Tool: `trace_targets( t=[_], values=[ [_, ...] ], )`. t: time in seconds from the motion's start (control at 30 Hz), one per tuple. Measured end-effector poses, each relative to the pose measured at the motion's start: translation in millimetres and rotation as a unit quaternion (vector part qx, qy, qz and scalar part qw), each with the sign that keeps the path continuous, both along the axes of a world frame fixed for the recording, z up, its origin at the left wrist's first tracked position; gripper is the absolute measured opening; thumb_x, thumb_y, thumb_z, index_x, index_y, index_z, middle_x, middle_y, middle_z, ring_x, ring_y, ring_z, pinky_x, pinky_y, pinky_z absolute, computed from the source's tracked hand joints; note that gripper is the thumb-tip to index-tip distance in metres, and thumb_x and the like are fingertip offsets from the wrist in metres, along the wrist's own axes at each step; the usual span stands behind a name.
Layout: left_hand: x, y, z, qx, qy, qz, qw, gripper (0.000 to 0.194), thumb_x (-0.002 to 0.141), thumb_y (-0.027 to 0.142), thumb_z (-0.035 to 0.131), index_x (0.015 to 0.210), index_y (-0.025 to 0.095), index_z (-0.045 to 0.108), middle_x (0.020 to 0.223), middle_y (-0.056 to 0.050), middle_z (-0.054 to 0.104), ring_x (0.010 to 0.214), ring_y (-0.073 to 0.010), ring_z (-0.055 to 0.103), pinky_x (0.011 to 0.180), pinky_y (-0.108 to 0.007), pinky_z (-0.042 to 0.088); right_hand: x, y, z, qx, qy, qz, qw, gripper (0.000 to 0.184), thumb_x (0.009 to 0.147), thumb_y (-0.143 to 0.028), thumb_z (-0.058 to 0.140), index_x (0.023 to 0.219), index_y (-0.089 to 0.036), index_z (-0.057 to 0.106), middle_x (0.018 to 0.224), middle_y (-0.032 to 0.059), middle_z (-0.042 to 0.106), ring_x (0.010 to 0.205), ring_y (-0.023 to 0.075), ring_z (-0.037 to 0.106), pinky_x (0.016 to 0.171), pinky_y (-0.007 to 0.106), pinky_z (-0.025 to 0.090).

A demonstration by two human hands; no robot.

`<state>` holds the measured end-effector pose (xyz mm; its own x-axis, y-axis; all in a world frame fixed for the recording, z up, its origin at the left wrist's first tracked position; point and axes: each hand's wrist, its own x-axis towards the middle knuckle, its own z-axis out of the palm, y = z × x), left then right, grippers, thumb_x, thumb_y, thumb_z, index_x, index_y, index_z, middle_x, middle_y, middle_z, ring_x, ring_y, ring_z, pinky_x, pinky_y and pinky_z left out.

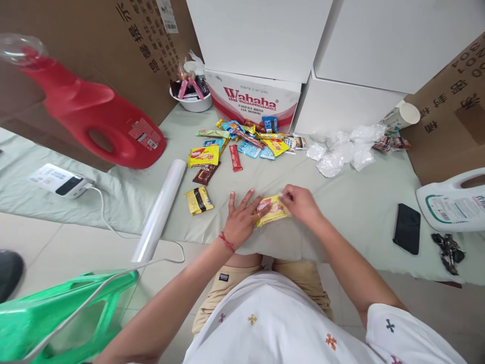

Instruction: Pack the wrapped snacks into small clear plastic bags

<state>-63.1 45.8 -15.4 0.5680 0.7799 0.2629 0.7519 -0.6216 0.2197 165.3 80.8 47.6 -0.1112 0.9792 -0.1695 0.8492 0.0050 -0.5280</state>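
A yellow snack packet [276, 208] lies near the table's front edge, with a clear film-like sheen on it. My left hand [242, 220] is spread flat, its thumb resting over the packet's left part and its other fingers pointing away on the cloth. At the upper right corner of the packet, my right hand [303, 202] is closed in a pinch. A gold packet with a dark band [199, 200] lies left of my left hand. Beyond it are a brown cocoa packet [205, 174], another yellow packet [204, 156] and a red bar [235, 158].
Mixed snacks [252, 139] lie piled before the Wahaha carton [250, 101]. Clear plastic bags [343, 149] are right of them. A white roll [161, 210], red jug [102, 119] and white cable [102, 207] are left; a phone [406, 229] and keys [449, 252] lie right.
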Motion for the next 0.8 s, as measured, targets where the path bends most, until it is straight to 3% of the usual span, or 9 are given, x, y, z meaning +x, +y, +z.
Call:
trace_targets(
  t=[0.1,0.17,0.27,0.37,0.5,0.57,0.67,0.73,0.8],
  values=[
    [-2.3,0.2,-0.4,-0.033,-0.015,0.003,0.999,0.063,0.094,0.004,0.043,0.142,0.042,0.06,0.156,-0.004,0.054,0.155,-0.0341,0.032,0.121,-0.077,0.002,-45.6,-21.2,-8.0,0.032,-0.083,0.003,0.996,0.022,0.101,-0.026,0.047,0.103,-0.018,0.067,0.102,0.0085,0.067,0.082,0.0188,0.061,0.071,0.028,0.043],
    [-8.3,0.8,-4.2,-0.073,-0.046,0.005,0.996,0.063,0.092,0.003,0.04,0.142,0.036,0.06,0.156,-0.006,0.053,0.151,-0.0306,0.04,0.123,-0.072,0.014,-60.7,-38.0,-17.6,0.051,-0.086,0.002,0.995,0.03,0.105,-0.03,0.041,0.118,-0.017,0.065,0.114,0.0129,0.063,0.089,0.0219,0.063,0.075,0.031,0.048],
    [-17.8,-1.1,-11.9,-0.087,-0.136,0.106,0.981,0.059,0.091,0.01,0.042,0.148,0.02,0.052,0.153,-0.015,0.054,0.145,-0.0268,0.048,0.121,-0.057,0.035,-61.4,-61.1,-33.0,0.103,-0.05,0.043,0.993,0.047,0.105,-0.04,0.045,0.143,-0.015,0.054,0.131,0.0197,0.056,0.114,0.0304,0.058,0.092,0.041,0.053],
    [-17.0,-7.8,-13.9,-0.055,-0.149,0.242,0.957,0.053,0.09,0.029,0.056,0.14,0.013,0.058,0.152,-0.022,0.052,0.151,-0.0384,0.036,0.12,-0.063,0.033,-53.3,-75.4,-44.1,0.135,-0.051,0.089,0.986,0.063,0.102,-0.044,0.05,0.157,-0.015,0.04,0.148,0.0228,0.045,0.128,0.036,0.048,0.106,0.051,0.047],
    [-3.8,-15.9,-0.3,-0.069,-0.081,0.236,0.966,0.025,0.088,0.027,0.059,0.105,0.016,0.072,0.151,-0.021,0.052,0.152,-0.0438,0.03,0.118,-0.064,0.031,-47.3,-80.5,-48.5,0.156,-0.077,0.122,0.977,0.062,0.101,-0.047,0.053,0.157,-0.021,0.044,0.155,0.0198,0.041,0.128,0.0382,0.046,0.104,0.055,0.046],
    [-2.2,-16.2,11.0,-0.104,-0.057,0.227,0.967,0.02,0.09,0.023,0.053,0.096,0.017,0.071,0.138,-0.021,0.061,0.14,-0.0406,0.047,0.11,-0.058,0.041,-45.6,-80.4,-47.7,0.159,-0.086,0.129,0.975,0.059,0.101,-0.046,0.052,0.156,-0.025,0.046,0.157,0.0173,0.041,0.126,0.0372,0.047,0.1,0.053,0.047],
    [-10.5,-12.0,28.1,-0.203,-0.047,0.245,0.947,0.018,0.093,0.025,0.049,0.094,0.02,0.066,0.098,-0.014,0.072,0.101,-0.0316,0.068,0.086,-0.044,0.05,-43.6,-80.1,-45.9,0.152,-0.1,0.134,0.974,0.055,0.104,-0.044,0.047,0.155,-0.025,0.047,0.158,0.0158,0.041,0.123,0.0361,0.049,0.096,0.052,0.048],
    [-16.3,-6.8,37.3,-0.273,-0.108,0.264,0.919,0.01,0.09,0.029,0.055,0.087,0.022,0.062,0.077,-0.006,0.069,0.079,-0.0254,0.067,0.072,-0.034,0.048,-43.4,-79.9,-44.9,0.148,-0.105,0.132,0.975,0.054,0.104,-0.043,0.048,0.154,-0.025,0.049,0.157,0.0151,0.042,0.122,0.0357,0.049,0.095,0.052,0.048],
    [-15.2,-0.5,43.6,-0.345,-0.229,0.271,0.869,0.011,0.083,0.029,0.064,0.08,0.022,0.057,0.065,0.0,0.063,0.064,-0.0192,0.062,0.061,-0.028,0.043,-44.4,-79.4,-44.1,0.142,-0.104,0.129,0.976,0.052,0.103,-0.04,0.051,0.153,-0.026,0.05,0.157,0.0144,0.043,0.122,0.0357,0.049,0.095,0.051,0.048]
  ],
)
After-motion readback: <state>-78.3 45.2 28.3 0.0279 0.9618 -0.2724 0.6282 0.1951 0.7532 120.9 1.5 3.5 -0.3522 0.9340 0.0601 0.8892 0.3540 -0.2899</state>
